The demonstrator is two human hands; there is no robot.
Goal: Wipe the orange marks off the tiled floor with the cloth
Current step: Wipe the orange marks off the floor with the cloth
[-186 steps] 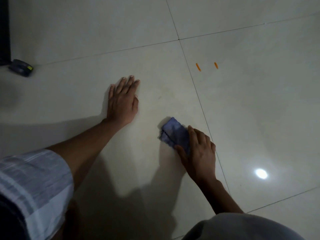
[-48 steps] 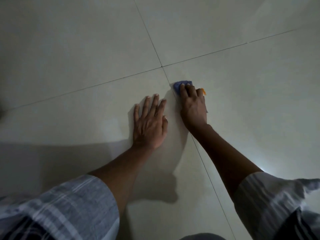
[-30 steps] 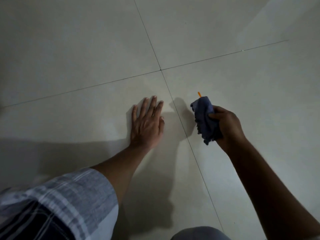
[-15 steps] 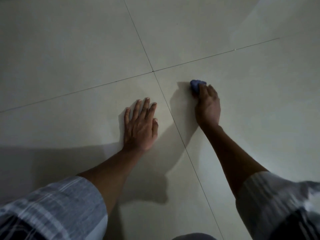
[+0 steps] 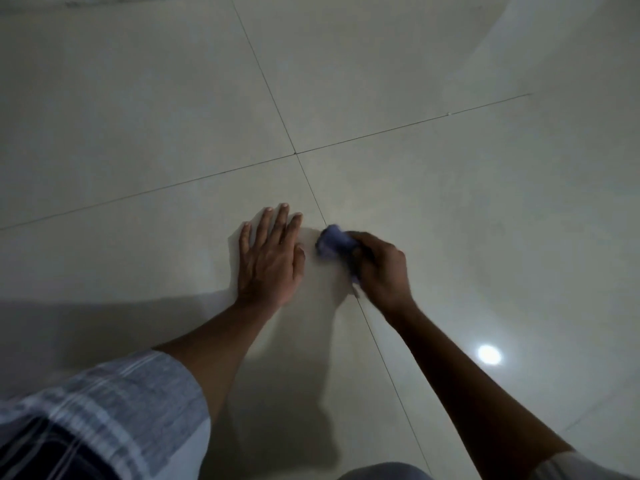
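At the lower left a grey-and-white plaid sleeve covers the upper part of the arm whose left hand lies palm down on the glossy pale tiled floor, fingers straight and released. Just to its right, on the dark grout line, the right hand has its fingers clenched round a bunched, blurred blue cloth. Farther right a round bright light reflection shines on the tile.

An indoor room, likely in a home though nothing settles it: a glossy floor of large pale tiles with thin dark grout lines crossing, dimly lit, and a round ceiling-light reflection shining on one tile.
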